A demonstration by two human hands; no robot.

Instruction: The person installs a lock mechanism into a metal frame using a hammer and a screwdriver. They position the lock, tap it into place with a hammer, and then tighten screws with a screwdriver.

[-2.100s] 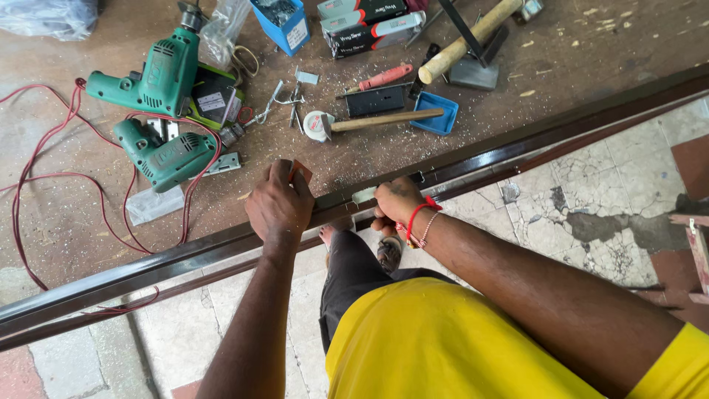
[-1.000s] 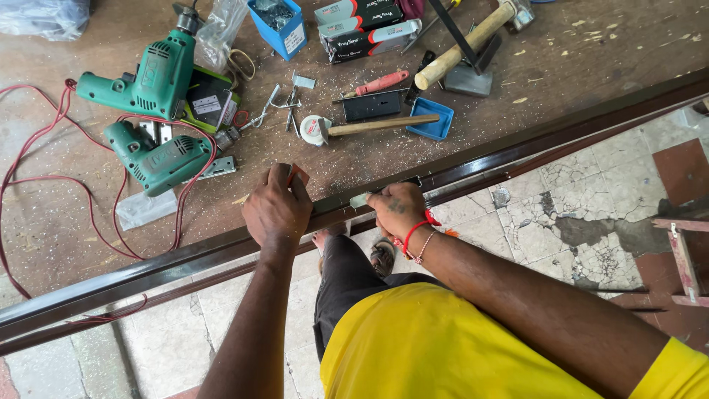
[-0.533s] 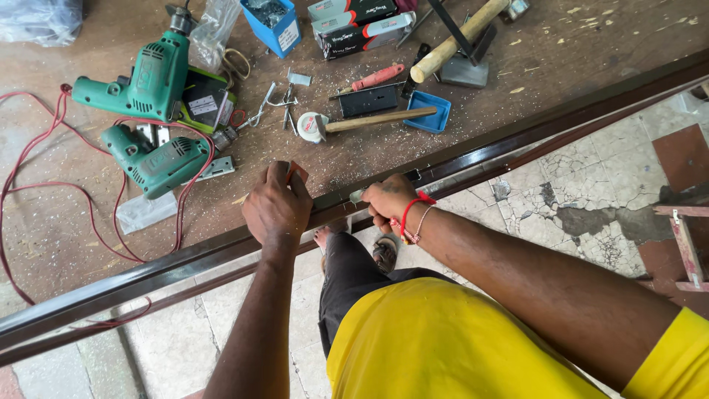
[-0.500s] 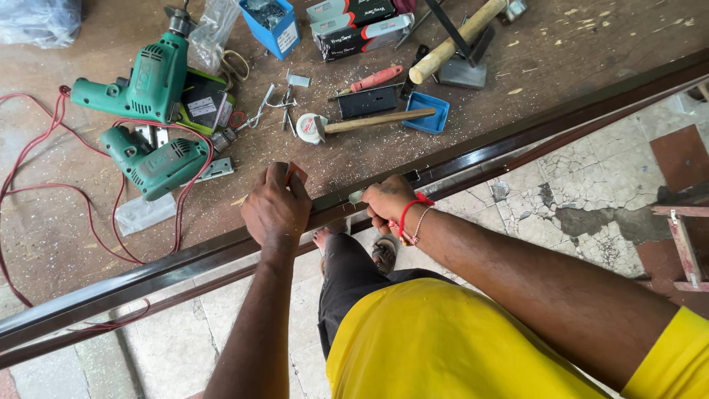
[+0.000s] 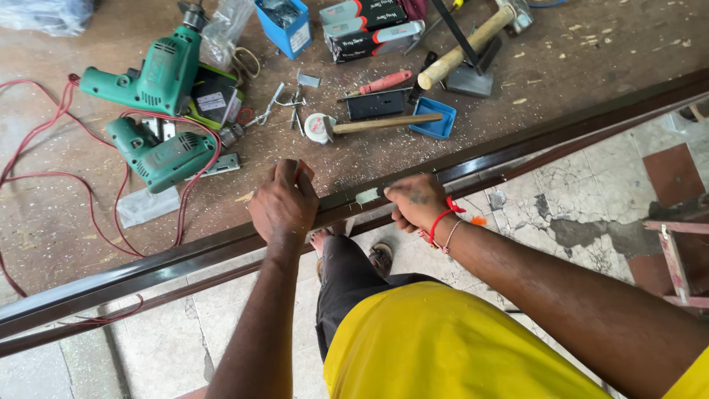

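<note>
A long dark brown metal rail [image 5: 532,144] runs from lower left to upper right along the edge of a brown worktable [image 5: 88,222]. My left hand [image 5: 284,207] is closed over the rail near its middle, with a small reddish piece showing above the fingers. My right hand [image 5: 415,203], with red and white bands on the wrist, pinches a small pale green piece [image 5: 367,196] against the rail just to the right of the left hand.
On the table lie two green electric drills [image 5: 159,111] with red cords [image 5: 29,155], a blue box [image 5: 283,26], dark cartons [image 5: 369,29], a red-handled screwdriver [image 5: 384,81], hammers [image 5: 369,125], a blue tray [image 5: 434,120]. Cracked floor tiles [image 5: 561,222] and a red frame [image 5: 676,258] lie below the rail.
Both hands have stayed on the rail; the right hand has shifted slightly along it with the pale piece. The view has drifted a little.
</note>
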